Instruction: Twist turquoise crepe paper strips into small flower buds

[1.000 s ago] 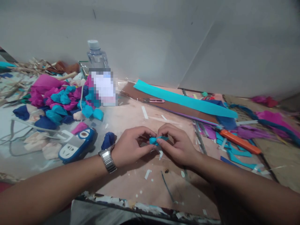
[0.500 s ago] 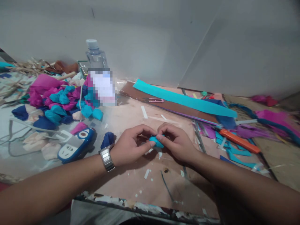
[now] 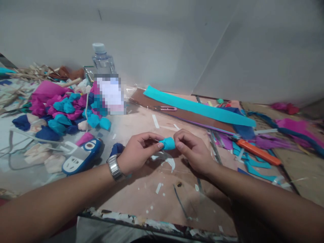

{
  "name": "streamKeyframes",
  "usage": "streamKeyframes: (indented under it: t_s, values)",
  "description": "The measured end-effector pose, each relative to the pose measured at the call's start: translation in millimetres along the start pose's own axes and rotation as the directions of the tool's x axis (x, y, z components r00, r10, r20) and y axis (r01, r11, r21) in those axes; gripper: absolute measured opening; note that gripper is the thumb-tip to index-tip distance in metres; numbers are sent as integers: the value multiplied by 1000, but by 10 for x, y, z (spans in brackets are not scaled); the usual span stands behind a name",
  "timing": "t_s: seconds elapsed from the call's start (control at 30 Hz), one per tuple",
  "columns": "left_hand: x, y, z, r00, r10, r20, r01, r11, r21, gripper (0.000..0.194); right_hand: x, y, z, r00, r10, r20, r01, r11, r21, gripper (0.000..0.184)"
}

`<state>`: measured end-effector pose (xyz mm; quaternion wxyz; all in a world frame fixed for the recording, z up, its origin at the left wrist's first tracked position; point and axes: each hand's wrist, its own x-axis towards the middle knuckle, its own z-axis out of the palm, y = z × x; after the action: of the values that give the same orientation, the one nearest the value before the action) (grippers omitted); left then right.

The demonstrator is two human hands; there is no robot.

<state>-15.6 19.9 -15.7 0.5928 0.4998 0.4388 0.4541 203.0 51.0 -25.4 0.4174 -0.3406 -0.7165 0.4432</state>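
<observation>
Between the thumb and fingers of my left hand [image 3: 139, 150] is a small, puffed piece of turquoise crepe paper [image 3: 168, 143]. My right hand [image 3: 193, 150] is closed in a pinch at the right edge of that paper, its fingertips up against it. How much paper lies between the right fingers is hidden. Below the hands, a white curved scrap [image 3: 169, 162] lies on the tabletop. Partly behind my left wrist sits a dark blue crepe-paper piece [image 3: 116, 149].
A heap of pink, blue and turquoise paper pieces [image 3: 63, 104] lies left, near a blue-and-white power strip [image 3: 82, 157]. Behind stand a bottle [image 3: 102, 62] and a blurred-out upright object [image 3: 111, 94]. Turquoise strip [image 3: 197, 106], pink thread snips [image 3: 165, 108] and orange cutter [image 3: 259, 152] lie right.
The turquoise paper has risen slightly and turned so that more of it shows. My right fingers have shifted from over it to its right edge.
</observation>
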Motion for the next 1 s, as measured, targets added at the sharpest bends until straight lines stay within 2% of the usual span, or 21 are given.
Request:
streamKeyframes:
  t_s: [0.17,0.33,0.4,0.53,0.67,0.8,1.0]
  values:
    - [-4,22,7,1000,-8,-21,8,1000,-23,19,2,-24,26,997,-79,14,79,997,-16,23]
    - [-9,1,2,996,-81,-24,80,996,-27,24,-15,-38,15,991,-131,34,131,991,-4,19]
    - [-8,2,2,997,-77,-20,77,997,-29,24,-16,-33,7,990,-135,40,135,991,-4,19]
    - [-18,0,3,999,37,8,-37,999,35,21,-13,-26,3,992,-127,26,126,992,23,18]
    - [-47,-31,23,988,144,56,-148,986,76,27,-12,-57,4,982,-187,27,189,978,-90,15]
    - [-66,-48,42,981,171,88,-178,980,87,32,-10,-60,7,979,-184,91,196,969,-148,17]
    - [-73,-43,26,974,204,97,-218,962,164,33,-19,-10,9,992,-98,83,108,985,-133,19]
